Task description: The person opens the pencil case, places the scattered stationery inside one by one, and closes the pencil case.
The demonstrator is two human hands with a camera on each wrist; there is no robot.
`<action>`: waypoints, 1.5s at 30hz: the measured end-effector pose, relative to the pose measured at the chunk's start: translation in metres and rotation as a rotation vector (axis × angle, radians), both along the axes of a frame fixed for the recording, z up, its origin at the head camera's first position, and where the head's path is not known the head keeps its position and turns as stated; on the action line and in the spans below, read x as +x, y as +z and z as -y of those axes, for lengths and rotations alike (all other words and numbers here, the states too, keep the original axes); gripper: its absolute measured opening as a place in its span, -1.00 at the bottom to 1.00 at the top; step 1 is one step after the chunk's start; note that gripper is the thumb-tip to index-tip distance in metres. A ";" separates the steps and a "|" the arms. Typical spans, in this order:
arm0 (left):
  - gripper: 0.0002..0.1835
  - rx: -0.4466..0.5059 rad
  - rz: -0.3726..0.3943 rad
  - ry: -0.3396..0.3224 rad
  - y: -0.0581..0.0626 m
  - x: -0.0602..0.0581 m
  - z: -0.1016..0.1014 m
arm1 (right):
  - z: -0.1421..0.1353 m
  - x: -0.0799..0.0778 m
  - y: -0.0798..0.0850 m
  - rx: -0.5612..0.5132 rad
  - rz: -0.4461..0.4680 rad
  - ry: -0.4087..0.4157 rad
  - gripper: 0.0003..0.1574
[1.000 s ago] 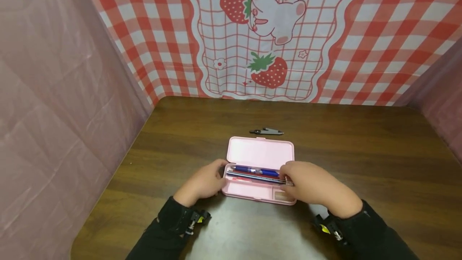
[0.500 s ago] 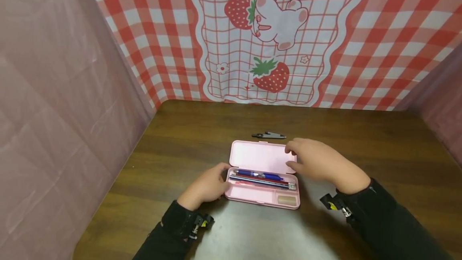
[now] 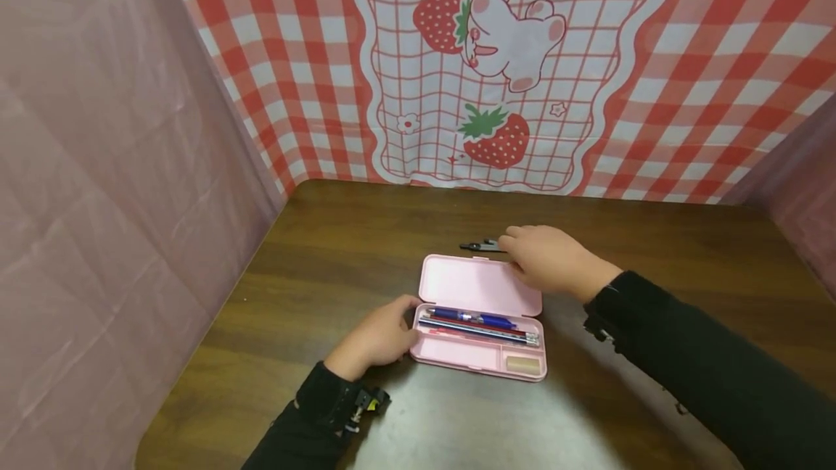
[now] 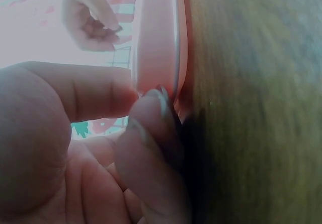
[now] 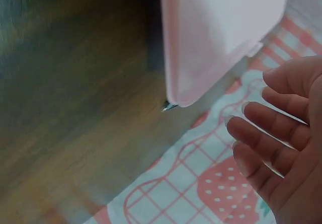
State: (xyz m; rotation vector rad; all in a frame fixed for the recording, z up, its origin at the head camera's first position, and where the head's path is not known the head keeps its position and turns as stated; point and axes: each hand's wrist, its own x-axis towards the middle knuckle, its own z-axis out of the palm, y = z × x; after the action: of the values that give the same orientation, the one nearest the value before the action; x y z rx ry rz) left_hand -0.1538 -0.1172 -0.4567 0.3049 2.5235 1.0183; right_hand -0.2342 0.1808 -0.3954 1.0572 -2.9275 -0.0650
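Note:
A pink pencil case (image 3: pixel 457 351) lies on the table with its lid (image 3: pixel 480 285) folded back. Inside are a blue pen (image 3: pixel 499 321), several pencils (image 3: pixel 470 330) and a tan eraser-like block (image 3: pixel 522 365). My left hand (image 3: pixel 385 336) grips the case's left end, thumb at the rim and fingers along the side in the left wrist view. Over the lid's far right corner, my right hand (image 3: pixel 548 260) reaches towards a grey drawing compass (image 3: pixel 478 246), covering its right end in the head view. The right wrist view shows my right fingers (image 5: pixel 271 118) loosely bent, with nothing between them.
The brown wooden table (image 3: pixel 353 238) ends at a red-and-white checked cloth (image 3: pixel 313 78) hanging behind it. Pinkish curtains (image 3: pixel 130 165) hang at the left and right sides.
My right hand has left the right end of the case and moved away from me, over the lid to the compass. My left hand keeps its hold on the case.

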 end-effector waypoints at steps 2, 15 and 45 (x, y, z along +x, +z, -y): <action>-0.47 0.002 0.004 0.002 -0.001 0.000 0.000 | 0.002 -0.007 -0.001 0.017 0.006 0.009 -0.69; -0.47 -0.023 -0.013 -0.013 -0.003 -0.001 -0.001 | -0.011 -0.064 -0.009 -0.025 0.202 -0.199 -0.43; -0.48 -0.029 -0.019 -0.004 0.001 -0.001 0.002 | 0.015 -0.073 -0.040 -0.016 0.290 -0.198 -0.87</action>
State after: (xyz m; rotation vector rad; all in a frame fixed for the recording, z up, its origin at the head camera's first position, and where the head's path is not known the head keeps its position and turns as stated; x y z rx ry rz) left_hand -0.1548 -0.1189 -0.4555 0.3128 2.5515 0.9802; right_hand -0.3075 0.1662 -0.4350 0.8337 -3.2781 0.1179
